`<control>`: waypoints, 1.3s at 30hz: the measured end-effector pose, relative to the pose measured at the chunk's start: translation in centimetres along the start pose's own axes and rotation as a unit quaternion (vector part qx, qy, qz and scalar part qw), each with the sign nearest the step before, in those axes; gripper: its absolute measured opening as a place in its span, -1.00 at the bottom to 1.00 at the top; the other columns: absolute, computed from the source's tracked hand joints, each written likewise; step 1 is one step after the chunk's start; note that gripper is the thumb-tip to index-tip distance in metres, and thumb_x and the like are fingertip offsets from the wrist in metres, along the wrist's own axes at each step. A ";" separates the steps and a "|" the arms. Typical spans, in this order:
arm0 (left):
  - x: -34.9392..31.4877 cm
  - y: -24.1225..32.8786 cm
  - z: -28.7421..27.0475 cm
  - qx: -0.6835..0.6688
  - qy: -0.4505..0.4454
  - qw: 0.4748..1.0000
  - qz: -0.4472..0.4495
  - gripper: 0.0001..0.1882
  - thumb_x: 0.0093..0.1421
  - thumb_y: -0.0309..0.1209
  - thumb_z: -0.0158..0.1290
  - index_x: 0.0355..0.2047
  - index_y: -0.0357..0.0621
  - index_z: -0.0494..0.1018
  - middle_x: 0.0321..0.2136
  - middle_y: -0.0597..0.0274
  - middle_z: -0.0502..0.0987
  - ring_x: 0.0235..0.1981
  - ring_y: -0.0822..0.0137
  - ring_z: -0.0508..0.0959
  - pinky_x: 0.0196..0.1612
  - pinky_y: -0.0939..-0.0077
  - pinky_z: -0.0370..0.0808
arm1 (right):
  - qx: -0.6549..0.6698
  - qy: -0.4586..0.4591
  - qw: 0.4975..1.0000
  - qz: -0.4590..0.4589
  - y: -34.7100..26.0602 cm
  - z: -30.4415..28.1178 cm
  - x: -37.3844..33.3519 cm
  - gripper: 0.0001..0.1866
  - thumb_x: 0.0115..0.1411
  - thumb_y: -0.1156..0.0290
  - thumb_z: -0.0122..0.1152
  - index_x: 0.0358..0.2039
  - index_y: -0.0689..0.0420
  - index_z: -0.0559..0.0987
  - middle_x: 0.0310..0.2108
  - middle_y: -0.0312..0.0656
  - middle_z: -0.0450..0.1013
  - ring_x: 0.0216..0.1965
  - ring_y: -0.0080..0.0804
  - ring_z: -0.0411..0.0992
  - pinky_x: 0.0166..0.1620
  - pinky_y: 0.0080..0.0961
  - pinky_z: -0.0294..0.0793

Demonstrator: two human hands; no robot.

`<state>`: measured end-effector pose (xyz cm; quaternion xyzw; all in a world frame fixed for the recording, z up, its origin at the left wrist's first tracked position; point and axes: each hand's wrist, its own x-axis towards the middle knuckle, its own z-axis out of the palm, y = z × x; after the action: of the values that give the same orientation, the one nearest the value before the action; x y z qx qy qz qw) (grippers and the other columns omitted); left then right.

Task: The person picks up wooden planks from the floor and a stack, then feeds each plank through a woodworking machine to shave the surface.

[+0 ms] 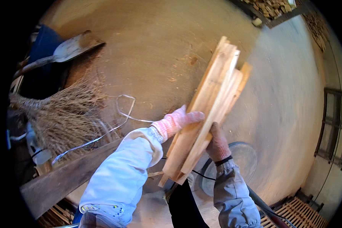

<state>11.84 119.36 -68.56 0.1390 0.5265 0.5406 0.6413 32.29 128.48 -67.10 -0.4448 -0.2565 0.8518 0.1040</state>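
**Two gloved hands grip a bundle of pale wooden strips above a concrete floor**

A bundle of long, flat, pale yellow-brown wooden strips [212, 91] is held up in front of the person, slanting away to the right, its far ends uneven. The left hand [178, 121], in a pink-and-white knitted glove, is closed on the bundle's left side, one digit lying across the upper face. The right hand [219, 145], in a dusty pink glove, holds the opposite edge nearer the bottom; its fingers beneath are hidden.

Below is the smooth, tan-grey concrete floor [148, 64], dusted with small scraps. Just beyond the right hand, a round, flat, grey object [245, 157] sits on it. Toward the floor's left edge lie a bristly straw-coloured broom [70, 117], a looping white plastic strip [127, 118] and a long dark wooden plank [64, 178]. Farther along that edge, a worn, pale-bladed shovel [74, 47] rests against a blue container [45, 41].

At the floor's far right corner, chopped wood pieces [271, 8] fill a dark-edged enclosure. Along its right edge, a dark barred frame [333, 127] stands by the pale wall [311, 180].
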 end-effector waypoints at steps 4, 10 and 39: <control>-1.5 6.7 1.3 0.007 -0.056 0.989 0.139 0.05 0.09 -0.01 0.41 0.42 -0.30 0.17 0.23 0.01 0.47 0.24 0.21 0.47 0.32 0.30 0.40 | -0.033 -0.039 0.996 -0.078 -5.2 4.3 -3.3 -0.42 0.45 0.07 0.16 0.29 0.20 0.39 0.18 -0.11 0.44 0.14 -0.23 0.45 0.23 -0.25 0.47; -7.1 23.2 5.1 0.151 -0.043 0.952 0.264 0.23 -0.04 -0.06 0.51 0.45 -0.42 0.05 0.24 -0.13 0.45 0.30 0.18 0.40 0.39 0.28 0.30 | -0.051 -0.089 0.963 -0.249 -14.3 9.8 -5.5 -0.32 0.45 -0.07 0.06 0.42 0.06 0.28 0.35 -0.18 0.31 0.31 -0.20 0.30 0.37 -0.17 0.30; -58.4 49.6 14.0 0.293 0.233 0.808 0.454 0.54 -0.34 -0.23 0.41 0.53 -0.33 -0.36 0.50 -0.28 -0.14 0.53 -0.12 -0.02 0.52 0.30 0.01 | -0.157 -0.284 0.883 -0.340 -21.3 46.3 -37.9 -0.14 0.20 0.05 0.24 0.43 0.15 0.22 0.30 -0.10 0.32 0.29 -0.20 0.33 0.34 -0.20 0.33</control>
<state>4.45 94.53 4.83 0.4133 0.6707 0.6060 0.1096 15.70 115.20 -7.26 -0.0799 -0.5410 0.8025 0.2386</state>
